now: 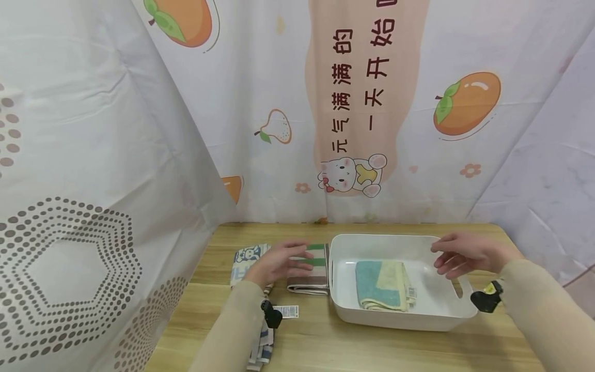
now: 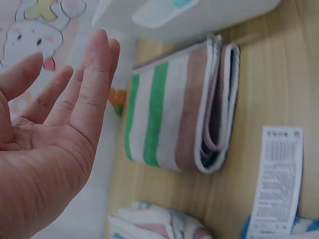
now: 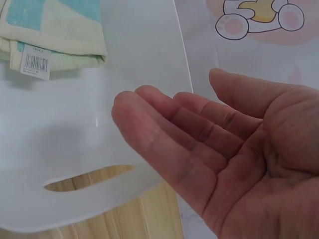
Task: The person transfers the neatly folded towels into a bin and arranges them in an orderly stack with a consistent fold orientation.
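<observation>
My left hand (image 1: 280, 262) hovers with fingers spread and relaxed, holding nothing, near a folded towel (image 2: 169, 109) striped in green, white and brown. Over the right end of a white basket (image 1: 395, 319) is my right hand (image 1: 474, 253), empty, its fingers loosely bent. A folded teal and cream towel (image 1: 381, 284) lies inside that basket, with a barcode tag (image 3: 36, 62) at its edge. Left of the striped towel lies a towel with a blue cartoon print (image 1: 246, 258), partly hidden behind my left hand.
A blue and white towel (image 1: 262, 346) lies at the near left, partly covered by my left sleeve. Beside it is a white paper label (image 2: 276, 181). The wooden table (image 1: 334, 346) ends at a printed curtain (image 1: 269, 170) along the back and sides.
</observation>
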Demonstrator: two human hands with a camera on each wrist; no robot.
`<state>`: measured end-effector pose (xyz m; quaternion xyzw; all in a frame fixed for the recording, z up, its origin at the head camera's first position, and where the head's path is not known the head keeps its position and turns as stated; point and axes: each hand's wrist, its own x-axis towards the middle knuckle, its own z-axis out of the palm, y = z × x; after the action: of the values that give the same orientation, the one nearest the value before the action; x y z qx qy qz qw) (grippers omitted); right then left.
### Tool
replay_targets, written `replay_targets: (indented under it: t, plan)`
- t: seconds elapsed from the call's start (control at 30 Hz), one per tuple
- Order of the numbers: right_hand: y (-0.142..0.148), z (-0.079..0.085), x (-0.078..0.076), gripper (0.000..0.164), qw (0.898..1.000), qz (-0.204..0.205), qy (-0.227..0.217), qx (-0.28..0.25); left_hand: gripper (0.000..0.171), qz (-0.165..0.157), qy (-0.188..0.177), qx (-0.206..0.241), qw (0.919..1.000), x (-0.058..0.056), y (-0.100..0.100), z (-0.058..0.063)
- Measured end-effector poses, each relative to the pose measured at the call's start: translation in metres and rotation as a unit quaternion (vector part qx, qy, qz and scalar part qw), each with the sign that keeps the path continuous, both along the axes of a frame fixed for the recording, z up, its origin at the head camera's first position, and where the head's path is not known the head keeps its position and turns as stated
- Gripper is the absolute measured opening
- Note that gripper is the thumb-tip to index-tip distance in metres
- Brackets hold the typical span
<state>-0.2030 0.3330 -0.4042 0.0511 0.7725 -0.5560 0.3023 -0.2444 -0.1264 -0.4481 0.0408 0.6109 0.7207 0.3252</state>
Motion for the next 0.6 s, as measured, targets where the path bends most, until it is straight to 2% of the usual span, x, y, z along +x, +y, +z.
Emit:
replay_targets:
  t: [0.2,0.33,0.6]
  plan:
    - [0.01,-0.001,0.001,0.043,1.0,0.003,0.003,-0.014,0.043,0.027,0.003,-0.011,0.9996,-0.001,-0.013,-0.011]
    - [0.016,-0.003,0.002,0.046,1.0,-0.001,0.005,-0.008,0.044,0.045,-0.01,-0.012,0.9989,-0.002,-0.021,-0.018]
    - [0.03,-0.005,0.006,0.046,1.0,0.007,0.007,-0.006,0.051,0.062,-0.022,-0.025,0.9975,-0.003,-0.03,-0.03]
